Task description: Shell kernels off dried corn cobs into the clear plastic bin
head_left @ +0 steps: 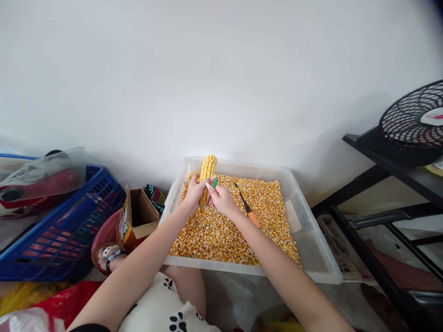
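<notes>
A yellow corn cob (pixel 208 167) stands nearly upright over a bed of loose corn kernels (pixel 221 240). My left hand (pixel 195 190) is closed around the cob's side. In my right hand (pixel 220 199) is a slim green-handled tool (pixel 215 182), gripped close against the cob; its working end is mostly hidden by my fingers. Both hands are above a translucent plastic tub (pixel 311 244) that holds the kernels. On the kernels, right of my right hand, lies a tool with an orange handle and a narrow dark blade (pixel 254 218).
To the left are a blue plastic basket (pixel 69 235), an open cardboard box (pixel 141 210) and a pink basin (pixel 104 230). A black fan (pixel 415 122) sits on a black metal-framed stand (pixel 360 216) at the right. A white wall (pixel 214 83) rises behind the tub.
</notes>
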The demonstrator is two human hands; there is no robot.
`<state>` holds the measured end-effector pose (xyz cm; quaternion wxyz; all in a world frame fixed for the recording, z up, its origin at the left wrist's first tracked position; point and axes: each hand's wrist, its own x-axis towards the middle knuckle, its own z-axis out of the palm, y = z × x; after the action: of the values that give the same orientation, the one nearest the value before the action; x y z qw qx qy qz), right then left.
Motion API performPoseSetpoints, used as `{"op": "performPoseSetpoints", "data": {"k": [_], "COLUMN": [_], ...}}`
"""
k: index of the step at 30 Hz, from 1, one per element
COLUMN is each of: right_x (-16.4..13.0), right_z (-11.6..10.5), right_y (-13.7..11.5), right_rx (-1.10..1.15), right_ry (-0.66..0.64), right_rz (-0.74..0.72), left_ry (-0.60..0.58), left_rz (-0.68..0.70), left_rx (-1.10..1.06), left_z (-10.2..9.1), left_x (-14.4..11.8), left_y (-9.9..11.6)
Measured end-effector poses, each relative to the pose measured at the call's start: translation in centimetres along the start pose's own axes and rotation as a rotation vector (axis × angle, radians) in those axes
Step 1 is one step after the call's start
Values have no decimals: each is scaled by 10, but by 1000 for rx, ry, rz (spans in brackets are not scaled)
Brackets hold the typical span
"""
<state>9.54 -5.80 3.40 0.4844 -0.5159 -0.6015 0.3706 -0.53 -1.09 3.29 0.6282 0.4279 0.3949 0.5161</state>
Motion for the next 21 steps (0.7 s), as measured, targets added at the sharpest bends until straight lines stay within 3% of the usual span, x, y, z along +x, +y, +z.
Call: {"op": "performPoseSetpoints", "data": {"k": [8, 21], "right_x": [-2, -8], "right_z": [3, 11], "right_y": [-4, -1], "right_rx": [262, 146], "right_ry": [130, 116], "right_rz": [-1, -74], "left_ry": [37, 103], "left_rz": [-111, -69], "left_rx": [-145, -153], "left_z": [-2, -3], "left_x": [3, 0], "left_y": [7, 6]}}
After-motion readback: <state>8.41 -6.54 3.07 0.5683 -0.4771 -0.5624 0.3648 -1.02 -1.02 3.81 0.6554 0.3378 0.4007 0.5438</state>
